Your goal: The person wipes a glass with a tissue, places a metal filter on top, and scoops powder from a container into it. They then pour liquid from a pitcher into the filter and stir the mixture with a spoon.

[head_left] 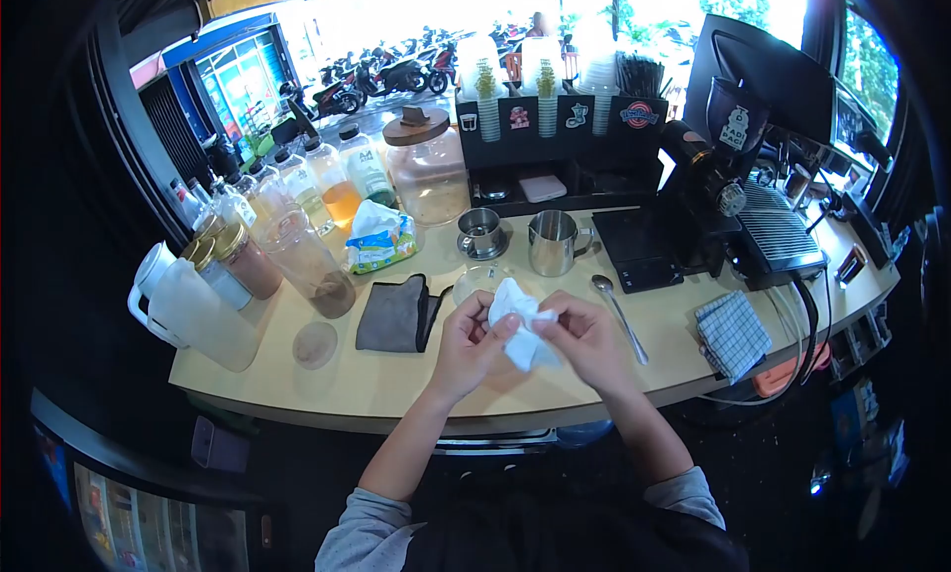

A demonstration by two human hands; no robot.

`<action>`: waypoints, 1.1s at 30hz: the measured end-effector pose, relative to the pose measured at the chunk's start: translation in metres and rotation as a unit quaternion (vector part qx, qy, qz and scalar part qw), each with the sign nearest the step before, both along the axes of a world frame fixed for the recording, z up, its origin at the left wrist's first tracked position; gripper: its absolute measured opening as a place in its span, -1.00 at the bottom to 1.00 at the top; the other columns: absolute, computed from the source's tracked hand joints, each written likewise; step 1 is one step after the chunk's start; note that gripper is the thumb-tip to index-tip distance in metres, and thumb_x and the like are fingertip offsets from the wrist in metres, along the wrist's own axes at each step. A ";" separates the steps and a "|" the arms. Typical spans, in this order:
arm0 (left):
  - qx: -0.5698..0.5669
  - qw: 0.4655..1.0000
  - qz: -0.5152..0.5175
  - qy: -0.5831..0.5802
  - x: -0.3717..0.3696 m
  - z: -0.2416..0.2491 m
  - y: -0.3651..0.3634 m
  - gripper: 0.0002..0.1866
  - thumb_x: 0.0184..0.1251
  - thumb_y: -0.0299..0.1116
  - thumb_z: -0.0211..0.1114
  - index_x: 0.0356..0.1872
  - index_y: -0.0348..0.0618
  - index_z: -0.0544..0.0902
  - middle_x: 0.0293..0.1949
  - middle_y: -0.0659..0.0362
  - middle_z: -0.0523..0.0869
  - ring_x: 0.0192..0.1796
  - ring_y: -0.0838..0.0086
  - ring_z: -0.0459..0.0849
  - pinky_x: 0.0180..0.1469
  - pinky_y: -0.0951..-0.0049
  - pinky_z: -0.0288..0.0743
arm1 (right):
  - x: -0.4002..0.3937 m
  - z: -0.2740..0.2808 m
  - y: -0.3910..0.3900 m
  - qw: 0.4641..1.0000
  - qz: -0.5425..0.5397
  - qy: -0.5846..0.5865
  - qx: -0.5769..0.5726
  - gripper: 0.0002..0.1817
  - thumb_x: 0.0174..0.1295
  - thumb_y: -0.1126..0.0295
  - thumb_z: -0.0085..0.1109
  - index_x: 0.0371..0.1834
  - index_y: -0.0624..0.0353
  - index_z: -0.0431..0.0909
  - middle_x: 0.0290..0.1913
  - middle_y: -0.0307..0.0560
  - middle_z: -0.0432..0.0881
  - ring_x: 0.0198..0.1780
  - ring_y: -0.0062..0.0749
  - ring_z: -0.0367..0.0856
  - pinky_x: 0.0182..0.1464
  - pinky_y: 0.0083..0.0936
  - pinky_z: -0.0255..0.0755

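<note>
A crumpled white wipe is stretched between my two hands above the front of the counter. My left hand pinches its left side between thumb and fingers. On the other side, my right hand grips the wipe's right edge. Whether anything is wrapped inside it cannot be seen. Just behind the hands lies a clear round dish or lid, partly covered by them. To the left is a folded grey cloth; to the right, a long metal spoon. A wipes packet sits farther back.
A steel milk pitcher and a steel cup stand behind the hands. Plastic jugs, jars and several bottles crowd the left. A coffee grinder, black tray and checked cloth are on the right.
</note>
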State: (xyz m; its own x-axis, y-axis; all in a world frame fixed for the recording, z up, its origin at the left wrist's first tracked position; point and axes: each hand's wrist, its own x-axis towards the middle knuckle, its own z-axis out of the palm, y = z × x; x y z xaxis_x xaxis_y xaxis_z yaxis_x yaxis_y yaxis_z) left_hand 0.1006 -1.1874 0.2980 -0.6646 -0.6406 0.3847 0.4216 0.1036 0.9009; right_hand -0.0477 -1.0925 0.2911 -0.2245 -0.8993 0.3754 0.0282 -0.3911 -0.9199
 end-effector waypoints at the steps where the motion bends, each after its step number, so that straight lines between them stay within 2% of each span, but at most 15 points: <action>1: 0.008 1.000 -0.021 -0.017 0.002 0.000 -0.003 -0.85 0.34 -0.38 0.26 -0.22 -0.20 0.50 -0.30 0.29 0.60 -0.30 0.80 0.51 -0.30 0.73 0.38 | -0.004 -0.002 0.001 1.000 -0.003 -0.001 0.000 -0.91 0.24 0.53 0.15 -0.21 0.23 0.51 -0.20 -0.19 0.59 -0.18 -0.57 0.53 -0.06 -0.52 0.38; 3: 0.004 0.999 -0.028 -0.033 0.004 -0.001 -0.004 -0.86 0.36 -0.37 0.23 -0.25 -0.19 0.49 -0.31 0.31 0.58 -0.31 0.80 0.49 -0.28 0.72 0.36 | -0.011 0.000 0.001 0.986 -0.017 -0.165 -0.007 -0.93 0.25 0.48 0.19 -0.29 0.24 0.54 -0.31 -0.26 0.59 -0.22 -0.66 0.53 -0.10 -0.59 0.40; 4: -0.005 0.999 -0.032 -0.026 0.004 -0.003 -0.006 -0.87 0.36 -0.37 0.22 -0.24 -0.19 0.48 -0.33 0.31 0.57 -0.30 0.79 0.48 -0.27 0.72 0.35 | -0.012 0.001 0.003 0.974 -0.012 -0.227 -0.016 -0.90 0.31 0.41 0.12 -0.32 0.19 0.51 -0.29 -0.27 0.58 -0.22 -0.65 0.53 -0.07 -0.58 0.42; 6: -0.013 0.999 -0.038 -0.019 0.002 -0.007 -0.007 -0.87 0.36 -0.38 0.21 -0.23 -0.19 0.48 -0.34 0.32 0.55 -0.30 0.79 0.47 -0.26 0.71 0.34 | -0.015 0.000 0.004 0.966 -0.014 -0.256 -0.021 -0.88 0.34 0.39 0.08 -0.33 0.18 0.48 -0.28 -0.27 0.58 -0.22 -0.65 0.53 -0.06 -0.57 0.42; 8: 0.059 0.998 -0.031 -0.018 -0.001 -0.012 -0.005 -0.88 0.37 -0.38 0.19 -0.23 -0.17 0.45 -0.36 0.33 0.52 -0.31 0.77 0.44 -0.25 0.70 0.32 | -0.017 0.001 0.005 0.959 -0.012 -0.283 -0.024 -0.86 0.37 0.37 0.05 -0.33 0.16 0.46 -0.27 -0.27 0.58 -0.22 -0.65 0.53 -0.05 -0.56 0.42; 12: 0.055 0.996 -0.058 0.035 -0.006 -0.017 -0.003 -0.83 0.35 -0.39 0.20 -0.12 -0.20 0.47 -0.30 0.30 0.57 -0.22 0.74 0.50 -0.18 0.68 0.38 | -0.018 0.004 0.009 0.978 -0.022 -0.205 -0.027 -0.85 0.40 0.35 0.00 -0.32 0.15 0.44 -0.28 -0.29 0.56 -0.24 -0.69 0.51 -0.09 -0.62 0.41; 14: 0.163 0.981 -0.089 0.059 -0.010 0.005 0.012 -0.72 0.30 -0.40 0.26 -0.01 -0.23 0.48 -0.21 0.25 0.63 -0.14 0.69 0.57 -0.10 0.63 0.44 | -0.018 0.009 0.011 0.986 -0.017 -0.163 -0.024 -0.86 0.40 0.36 0.00 -0.31 0.16 0.44 -0.31 -0.29 0.55 -0.25 -0.71 0.50 -0.11 -0.65 0.40; 15: 0.164 0.981 -0.087 0.059 -0.009 0.002 0.011 -0.72 0.30 -0.40 0.26 -0.01 -0.23 0.48 -0.21 0.25 0.63 -0.14 0.69 0.57 -0.10 0.63 0.44 | -0.017 0.016 0.013 0.997 -0.004 -0.081 -0.002 -0.87 0.39 0.37 0.01 -0.29 0.18 0.44 -0.34 -0.30 0.54 -0.27 -0.74 0.48 -0.15 -0.69 0.37; 16: 0.117 0.987 -0.105 -0.032 -0.008 -0.002 0.009 -0.67 0.27 -0.41 0.29 0.02 -0.24 0.48 -0.18 0.24 0.64 -0.12 0.67 0.59 -0.08 0.61 0.46 | -0.016 0.020 0.014 1.000 0.010 0.003 0.020 -0.88 0.39 0.39 0.02 -0.28 0.19 0.45 -0.36 -0.31 0.52 -0.28 -0.76 0.46 -0.18 -0.73 0.35; 17: 0.067 0.982 -0.123 -0.123 -0.007 -0.005 0.007 -0.62 0.24 -0.42 0.32 0.06 -0.25 0.48 -0.16 0.22 0.65 -0.11 0.65 0.61 -0.06 0.59 0.48 | -0.016 0.023 0.014 1.000 0.011 0.003 0.020 -0.88 0.39 0.39 0.02 -0.28 0.19 0.45 -0.36 -0.31 0.52 -0.28 -0.76 0.46 -0.18 -0.73 0.35; 19: 0.028 0.986 -0.103 -0.128 -0.007 -0.006 0.009 -0.63 0.22 -0.43 0.34 0.03 -0.25 0.49 -0.18 0.23 0.65 -0.17 0.66 0.62 -0.12 0.60 0.50 | -0.018 0.027 0.016 0.996 -0.007 0.094 0.007 -0.91 0.37 0.43 0.04 -0.25 0.23 0.45 -0.38 -0.32 0.52 -0.30 -0.77 0.44 -0.22 -0.75 0.32; 25: 0.020 0.985 -0.137 -0.107 0.003 -0.027 -0.005 -0.72 0.24 -0.47 0.30 -0.06 -0.25 0.49 -0.27 0.27 0.62 -0.26 0.71 0.60 -0.18 0.61 0.50 | -0.034 0.042 0.021 0.989 -0.120 0.043 -0.070 -0.90 0.38 0.46 0.02 -0.27 0.25 0.44 -0.37 -0.30 0.54 -0.31 -0.78 0.44 -0.24 -0.77 0.31; 28: 0.023 0.962 -0.194 -0.189 0.007 -0.029 -0.006 -0.73 0.22 -0.49 0.30 -0.09 -0.25 0.47 -0.22 0.26 0.60 -0.23 0.67 0.59 -0.17 0.59 0.50 | -0.045 0.043 0.023 0.987 -0.139 0.007 -0.084 -0.90 0.37 0.46 0.03 -0.28 0.26 0.44 -0.39 -0.30 0.54 -0.32 -0.79 0.43 -0.24 -0.79 0.30; 30: -0.071 0.989 0.056 -0.121 0.000 -0.031 0.003 -0.68 0.19 -0.49 0.33 -0.06 -0.27 0.46 -0.12 0.21 0.58 -0.18 0.61 0.59 -0.15 0.57 0.50 | -0.045 0.045 0.023 0.984 -0.162 0.015 -0.077 -0.88 0.36 0.45 0.05 -0.33 0.25 0.46 -0.40 -0.32 0.54 -0.34 -0.81 0.43 -0.27 -0.78 0.30; 33: -0.088 0.994 0.049 -0.029 -0.004 -0.015 0.010 -0.64 0.19 -0.51 0.31 -0.01 -0.28 0.42 -0.03 0.12 0.53 -0.03 0.49 0.58 -0.06 0.51 0.53 | -0.037 0.042 0.018 0.978 -0.173 0.091 -0.066 -0.86 0.34 0.45 0.07 -0.38 0.27 0.47 -0.42 -0.30 0.54 -0.34 -0.82 0.43 -0.30 -0.76 0.33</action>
